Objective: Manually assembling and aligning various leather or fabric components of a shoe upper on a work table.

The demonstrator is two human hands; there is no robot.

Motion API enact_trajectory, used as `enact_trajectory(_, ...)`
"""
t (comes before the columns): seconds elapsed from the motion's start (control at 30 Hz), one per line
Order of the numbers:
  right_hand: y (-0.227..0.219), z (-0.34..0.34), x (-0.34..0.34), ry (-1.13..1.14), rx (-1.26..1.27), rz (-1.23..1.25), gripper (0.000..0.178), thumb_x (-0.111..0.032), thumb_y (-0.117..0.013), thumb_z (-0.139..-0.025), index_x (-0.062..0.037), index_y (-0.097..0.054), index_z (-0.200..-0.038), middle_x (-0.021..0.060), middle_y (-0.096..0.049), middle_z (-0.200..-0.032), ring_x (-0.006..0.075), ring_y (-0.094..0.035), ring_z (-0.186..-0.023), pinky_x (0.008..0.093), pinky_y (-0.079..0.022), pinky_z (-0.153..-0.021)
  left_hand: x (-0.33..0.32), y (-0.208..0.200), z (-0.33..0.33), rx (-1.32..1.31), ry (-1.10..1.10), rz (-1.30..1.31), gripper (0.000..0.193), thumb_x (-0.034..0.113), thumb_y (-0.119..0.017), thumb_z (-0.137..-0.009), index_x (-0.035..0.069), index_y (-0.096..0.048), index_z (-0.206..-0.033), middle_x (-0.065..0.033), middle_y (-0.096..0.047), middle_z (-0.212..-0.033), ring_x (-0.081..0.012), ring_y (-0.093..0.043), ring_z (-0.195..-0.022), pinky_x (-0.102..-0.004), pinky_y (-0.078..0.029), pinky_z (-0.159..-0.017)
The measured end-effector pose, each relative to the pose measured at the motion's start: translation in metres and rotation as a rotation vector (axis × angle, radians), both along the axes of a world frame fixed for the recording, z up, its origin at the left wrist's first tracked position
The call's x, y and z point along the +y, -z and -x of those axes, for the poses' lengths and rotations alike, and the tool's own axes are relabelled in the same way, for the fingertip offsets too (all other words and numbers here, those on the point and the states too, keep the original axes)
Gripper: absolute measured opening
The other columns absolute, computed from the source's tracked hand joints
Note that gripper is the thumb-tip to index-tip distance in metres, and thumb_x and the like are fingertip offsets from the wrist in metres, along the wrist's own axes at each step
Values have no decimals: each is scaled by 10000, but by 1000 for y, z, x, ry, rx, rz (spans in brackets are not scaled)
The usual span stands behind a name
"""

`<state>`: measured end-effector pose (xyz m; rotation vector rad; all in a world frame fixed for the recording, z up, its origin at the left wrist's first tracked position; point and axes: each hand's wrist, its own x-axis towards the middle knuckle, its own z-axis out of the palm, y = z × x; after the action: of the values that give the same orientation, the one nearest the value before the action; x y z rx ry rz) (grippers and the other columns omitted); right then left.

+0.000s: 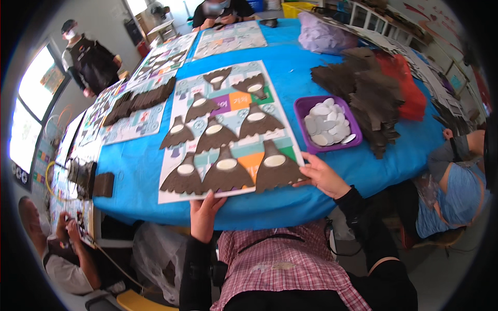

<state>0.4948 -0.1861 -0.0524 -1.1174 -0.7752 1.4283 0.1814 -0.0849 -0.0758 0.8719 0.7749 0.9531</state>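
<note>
Gripped at six o'clock by left hand point(203, 220), at four by right hand point(326, 177): printed board point(240, 100), presumably for balancing brown pieces point(215, 137).

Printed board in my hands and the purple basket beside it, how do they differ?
The board is a flat sheet; the basket has raised walls. The board looks larger than the basket. The left hand and right hand hold the board; neither touches the basket. The board bears brown pieces with pale ovals; the basket holds loose pale ovals. Both carry ovals.
</note>
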Motion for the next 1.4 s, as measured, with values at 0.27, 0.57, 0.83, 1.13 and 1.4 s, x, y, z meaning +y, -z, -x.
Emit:
enact_trajectory(0.27,20,-9,10,-54,463,32,313,-178,-418,-960,-63,-429,-1252,66,-558,-1138,156,-577,-1000,331,-505,-831,-13,3,1,43,-88,-24,392,21,-474,-922,105,-343,-1282,-66,-489,-1129,-180,-552,-983,-379,-529,-831)
enact_trajectory(0.57,14,-2,10,-46,274,91,403,-118,-413,-954,-41,-361,-1347,62,-528,-1216,125,-537,-1084,285,-448,-892,-10,11,6,-95,-61,78,323,34,-493,-922,102,-392,-1221,-59,-575,-1029,-199,-605,-926,-431,-528,-827)
enact_trajectory(0.83,26,-3,12,-44,363,72,392,-168,-443,-957,-51,-397,-1328,64,-546,-1186,152,-552,-1063,323,-470,-889,-8,30,18,-99,-54,68,403,20,-477,-924,109,-361,-1299,-86,-520,-1171,-227,-572,-1023,-471,-510,-863)
enact_trajectory(1.13,26,-7,10,-109,309,71,429,-209,-416,-981,-52,-348,-1375,33,-529,-1199,110,-527,-1078,283,-461,-878,-14,8,12,-79,-34,85,412,-10,-501,-910,87,-364,-1287,-138,-543,-1117,-280,-562,-1033,-517,-457,-949)
enact_trajectory(1.4,26,-10,8,-71,323,45,407,-220,-451,-971,-58,-392,-1340,21,-538,-1174,98,-547,-1036,269,-483,-835,-9,9,5,-76,40,8,378,-3,-515,-901,76,-400,-1252,-139,-541,-1122,-266,-558,-1033,-521,-470,-926)
